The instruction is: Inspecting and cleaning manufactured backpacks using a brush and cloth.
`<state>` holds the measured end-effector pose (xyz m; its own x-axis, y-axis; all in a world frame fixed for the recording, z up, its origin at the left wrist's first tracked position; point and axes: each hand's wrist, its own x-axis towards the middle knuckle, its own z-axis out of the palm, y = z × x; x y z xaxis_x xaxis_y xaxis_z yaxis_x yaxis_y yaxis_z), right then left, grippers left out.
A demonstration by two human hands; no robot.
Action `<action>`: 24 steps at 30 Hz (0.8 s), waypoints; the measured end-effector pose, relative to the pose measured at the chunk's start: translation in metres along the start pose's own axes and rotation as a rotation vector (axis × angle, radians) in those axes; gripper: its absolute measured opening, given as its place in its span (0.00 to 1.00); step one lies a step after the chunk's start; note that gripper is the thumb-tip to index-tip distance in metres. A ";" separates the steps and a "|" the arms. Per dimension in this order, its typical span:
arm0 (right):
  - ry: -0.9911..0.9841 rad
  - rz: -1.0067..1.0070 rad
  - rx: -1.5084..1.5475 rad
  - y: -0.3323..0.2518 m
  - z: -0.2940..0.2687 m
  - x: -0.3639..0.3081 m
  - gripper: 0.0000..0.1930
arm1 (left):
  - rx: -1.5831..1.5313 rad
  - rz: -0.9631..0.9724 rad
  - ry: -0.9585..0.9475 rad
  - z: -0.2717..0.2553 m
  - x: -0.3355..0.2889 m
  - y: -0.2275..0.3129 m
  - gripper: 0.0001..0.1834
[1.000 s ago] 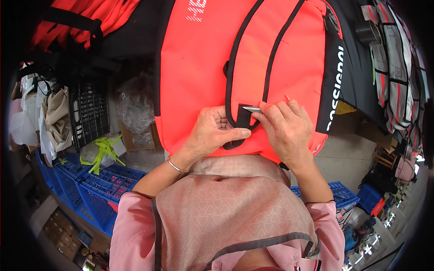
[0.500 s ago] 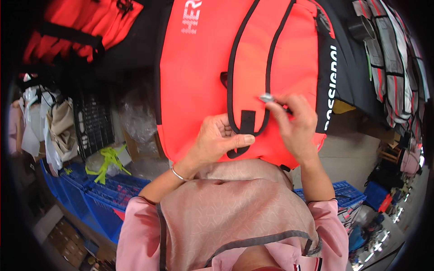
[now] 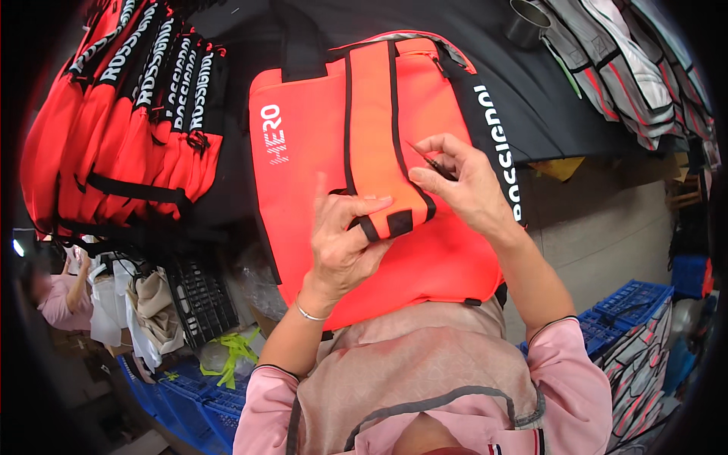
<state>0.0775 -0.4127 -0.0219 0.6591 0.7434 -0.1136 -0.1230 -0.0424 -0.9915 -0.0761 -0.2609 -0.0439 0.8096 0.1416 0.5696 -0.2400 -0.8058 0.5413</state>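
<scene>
A bright red-orange bag (image 3: 299, 201) with black trim lies in front of me, its lower edge against my apron. An orange shoulder strap (image 3: 371, 114) with black piping runs down its middle. My left hand (image 3: 341, 246) grips the strap's lower end, thumb on top, beside a black patch (image 3: 400, 222). Just right of the strap, my right hand (image 3: 474, 189) is closed around a small pointed tool, apparently thread snips (image 3: 434, 161). The tip points up and left toward the strap edge; most of the tool is hidden by my fingers.
Stacked red bags (image 3: 136, 152) lie at the far left of the black-covered table (image 3: 250, 57). A metal cup (image 3: 528, 24) and grey pieces with red stripes (image 3: 607, 68) are at the right. Blue crates (image 3: 633, 303) stand low on both sides. Another person (image 3: 64, 299) is at the left.
My view has shifted, so more of the table and the stacked bags shows. My left hand now has the strap end folded up toward me. The snips have turned in my right hand.
</scene>
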 end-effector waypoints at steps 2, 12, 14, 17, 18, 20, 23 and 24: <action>0.171 -0.018 -0.342 0.004 0.001 -0.009 0.20 | -0.135 -0.066 0.057 0.018 -0.006 -0.005 0.16; 0.315 -0.591 -0.931 0.007 0.011 -0.033 0.11 | -0.264 -0.228 0.047 0.029 0.001 -0.004 0.15; 0.285 -0.534 -0.949 0.008 0.009 -0.032 0.12 | -0.157 -0.231 0.001 0.030 -0.002 -0.007 0.16; 0.256 -0.330 -0.799 0.009 -0.007 -0.027 0.11 | -0.134 -0.173 0.013 0.022 -0.007 0.007 0.16; 0.271 -0.226 -0.631 0.014 -0.014 -0.023 0.11 | -0.175 -0.218 -0.013 0.020 -0.011 0.014 0.16; 0.334 -0.095 -0.355 0.013 -0.034 -0.019 0.10 | -0.222 -0.119 -0.067 0.012 -0.010 0.035 0.14; 0.422 -0.139 -0.258 0.015 -0.058 -0.010 0.10 | -0.594 -0.035 -0.477 0.015 -0.021 0.031 0.16; 0.438 -0.190 -0.255 0.014 -0.062 -0.006 0.11 | -0.560 0.044 -0.606 0.012 -0.021 0.023 0.16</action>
<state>0.1176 -0.4590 -0.0394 0.9064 0.4084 0.1078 0.1770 -0.1355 -0.9748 -0.0919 -0.2898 -0.0510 0.9032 -0.3477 0.2518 -0.3800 -0.3746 0.8457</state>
